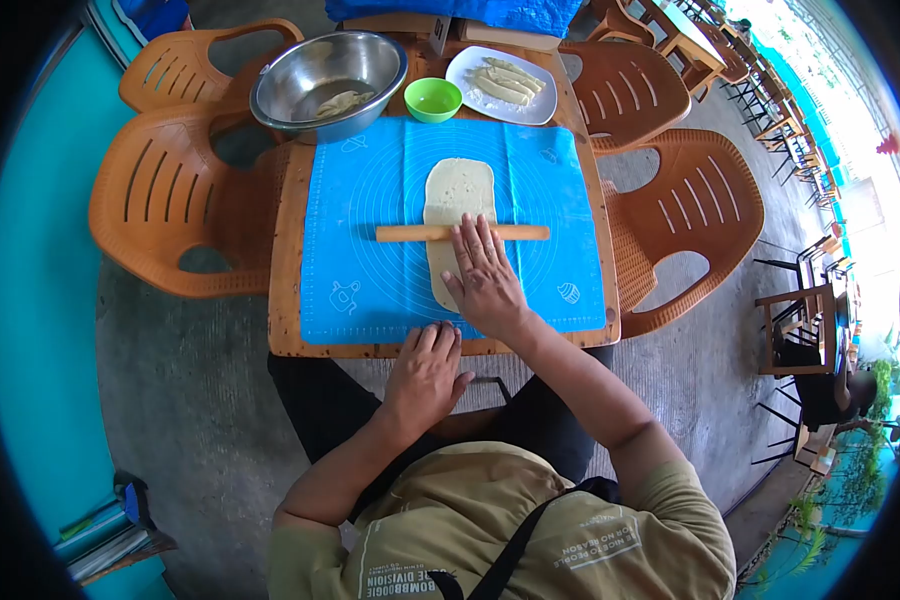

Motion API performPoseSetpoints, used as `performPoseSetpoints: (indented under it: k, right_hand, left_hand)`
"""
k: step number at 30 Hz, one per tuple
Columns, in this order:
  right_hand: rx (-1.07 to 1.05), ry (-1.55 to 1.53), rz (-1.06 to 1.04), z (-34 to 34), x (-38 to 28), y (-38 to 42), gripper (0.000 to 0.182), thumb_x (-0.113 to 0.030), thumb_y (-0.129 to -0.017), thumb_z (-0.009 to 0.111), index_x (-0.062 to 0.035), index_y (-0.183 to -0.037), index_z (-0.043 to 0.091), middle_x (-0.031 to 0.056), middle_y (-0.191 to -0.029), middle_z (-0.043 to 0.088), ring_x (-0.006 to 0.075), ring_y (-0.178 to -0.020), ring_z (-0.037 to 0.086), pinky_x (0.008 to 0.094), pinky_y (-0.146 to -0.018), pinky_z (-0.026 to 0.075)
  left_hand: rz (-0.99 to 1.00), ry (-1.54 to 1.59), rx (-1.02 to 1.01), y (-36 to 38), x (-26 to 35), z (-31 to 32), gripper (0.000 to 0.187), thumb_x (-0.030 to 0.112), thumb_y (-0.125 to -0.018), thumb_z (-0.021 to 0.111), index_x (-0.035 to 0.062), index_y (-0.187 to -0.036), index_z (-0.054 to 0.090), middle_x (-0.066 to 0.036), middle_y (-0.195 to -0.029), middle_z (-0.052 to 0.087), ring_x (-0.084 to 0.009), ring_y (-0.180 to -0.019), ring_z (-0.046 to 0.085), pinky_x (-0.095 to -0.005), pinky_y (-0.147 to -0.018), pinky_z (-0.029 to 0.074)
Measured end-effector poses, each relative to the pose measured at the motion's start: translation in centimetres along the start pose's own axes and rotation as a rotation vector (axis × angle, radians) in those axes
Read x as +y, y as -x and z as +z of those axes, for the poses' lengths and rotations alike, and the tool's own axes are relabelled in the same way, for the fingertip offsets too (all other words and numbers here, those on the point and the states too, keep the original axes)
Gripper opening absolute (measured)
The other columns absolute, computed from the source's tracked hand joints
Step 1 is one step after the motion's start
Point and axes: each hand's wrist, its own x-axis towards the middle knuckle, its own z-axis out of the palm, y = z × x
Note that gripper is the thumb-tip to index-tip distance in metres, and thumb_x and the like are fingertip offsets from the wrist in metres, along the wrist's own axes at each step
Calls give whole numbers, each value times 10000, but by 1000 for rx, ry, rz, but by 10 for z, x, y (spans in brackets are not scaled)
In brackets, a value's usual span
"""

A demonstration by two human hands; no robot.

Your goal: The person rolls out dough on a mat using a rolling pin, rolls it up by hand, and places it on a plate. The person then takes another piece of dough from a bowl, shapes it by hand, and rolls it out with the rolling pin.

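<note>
A wooden rolling pin [400, 233] lies crosswise over a long, flat piece of dough [459, 185]. My right hand [488, 288] rests on top of the pin, right of its middle, with fingers stretched out flat rather than wrapped round it. Part of the dough is hidden beneath this hand. Under the dough is a blue silicone mat [355, 265] with white circles and rulers. My left hand [425, 375] is at the front edge of the mat and table, its fingertips touching the edge and its thumb apart.
Along the back of the wooden table [288, 250] stand a metal bowl [330, 85] with some dough, a green bowl [433, 99] and a white plate [501, 85] of dough pieces. Orange chairs [185, 195] flank both sides. A person [820, 385] sits far right.
</note>
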Motion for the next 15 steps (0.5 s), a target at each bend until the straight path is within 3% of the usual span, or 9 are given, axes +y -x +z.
performPoseSetpoints:
  k: [5,8,15]
  right_hand:
    - [53,54,28,14,31,-62,743,-442,-1116,446,63,-1643,307,289,-1714,285,459,-1626,172,554,-1330,151]
    - [-24,25,95,17,49,-103,745,-483,-1123,396,36,-1652,313,282,-1722,274,465,-1628,160,568,-1331,120]
    - [-157,116,249,19,71,-158,801,-603,-1124,217,-51,-1705,237,231,-1780,136,425,-1656,23,562,-1335,12]
  left_hand:
    - [-3,8,5,0,0,2,679,417,-959,701,-108,-1378,602,-227,-1376,608,-357,-1322,535,-490,-1172,407]
    - [-1,-21,13,1,2,4,716,440,-943,726,-100,-1392,586,-226,-1399,588,-361,-1330,526,-492,-1181,398]
    - [-16,-92,30,5,6,7,739,456,-938,737,-95,-1403,573,-215,-1399,585,-356,-1339,518,-484,-1184,396]
